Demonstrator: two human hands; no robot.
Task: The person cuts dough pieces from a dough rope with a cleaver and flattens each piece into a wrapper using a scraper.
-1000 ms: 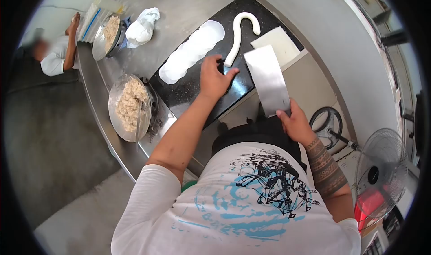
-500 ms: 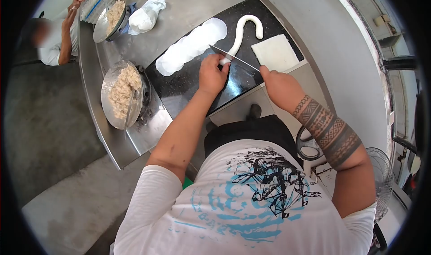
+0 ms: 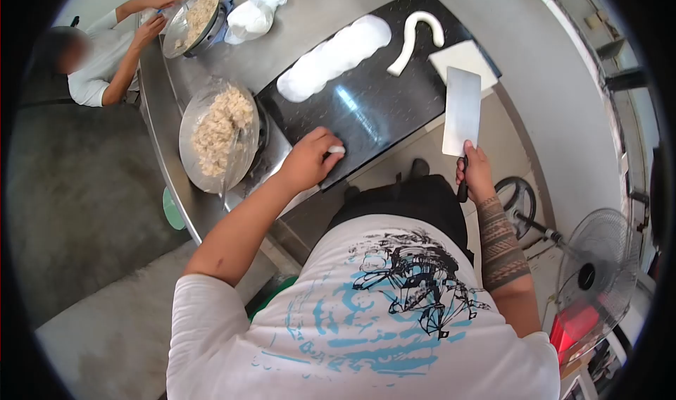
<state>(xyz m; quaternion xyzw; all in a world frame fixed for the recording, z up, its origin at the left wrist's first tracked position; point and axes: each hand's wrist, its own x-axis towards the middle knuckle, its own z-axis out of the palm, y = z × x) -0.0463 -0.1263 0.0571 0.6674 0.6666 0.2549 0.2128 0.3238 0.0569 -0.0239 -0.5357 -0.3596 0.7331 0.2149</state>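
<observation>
My left hand [image 3: 312, 160] is closed on a small white piece of dough [image 3: 336, 149] at the near left part of a black speckled slab [image 3: 317, 115]. In my right hand [image 3: 478, 170] is the black handle of a cleaver [image 3: 462, 111], its broad blade upright beyond the slab's near right side. A hooked dough rope [image 3: 407, 48] lies on the slab's far part. To its left is a row of overlapping thin white rounds [image 3: 334, 58]. The cleaver blade partly covers a folded white cloth or sheet [image 3: 461, 55] at the slab's right end.
A bowl of pale filling [image 3: 222, 132] with a utensil stands left of the slab on the steel counter [image 3: 158, 146]. Farther back are another bowl of filling [image 3: 201, 20] and a white plastic bag [image 3: 257, 14]. A person [image 3: 105, 62] works at the far left; a fan [image 3: 591, 277] stands right.
My left hand has moved left and nearer with a dough piece, away from the rope, which is now shorter. The cleaver has left the dough, moved right and turned its flat face up.
</observation>
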